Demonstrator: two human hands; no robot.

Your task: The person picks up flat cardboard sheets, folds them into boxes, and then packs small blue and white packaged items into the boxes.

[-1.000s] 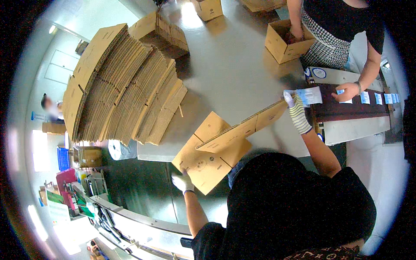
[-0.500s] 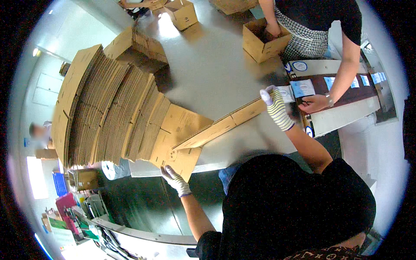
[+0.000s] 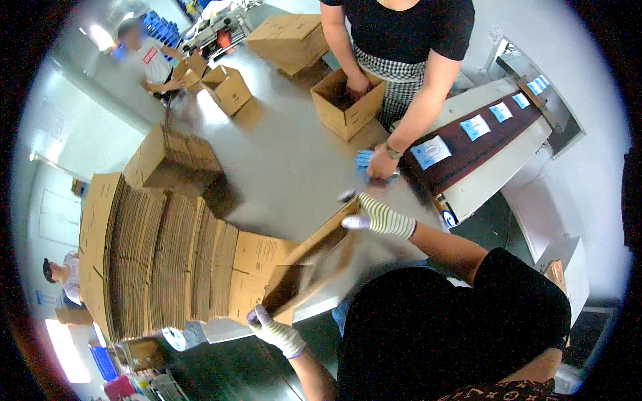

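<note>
I hold a brown cardboard box (image 3: 314, 264) part-way opened out over the table edge. My left hand (image 3: 273, 329), in a white glove, grips its near lower corner. My right hand (image 3: 376, 217), in a striped glove, grips its far upper edge. Beside the box on the left stands a big leaning stack of flattened cartons (image 3: 160, 257). Across the table a person in a black top has one hand inside a small open box (image 3: 348, 103) and the other hand (image 3: 381, 166) on a blue packet.
A dark conveyor belt (image 3: 478, 137) with white-and-blue packets runs at the right. More open boxes (image 3: 227, 88) stand on the grey table (image 3: 281, 160) at the back, where another person (image 3: 150, 60) works. A further person (image 3: 63, 277) sits at far left.
The view has swung down and closer. The flat carton between my hands has been spread open into a box shape, and my hands have shifted lower and nearer.
</note>
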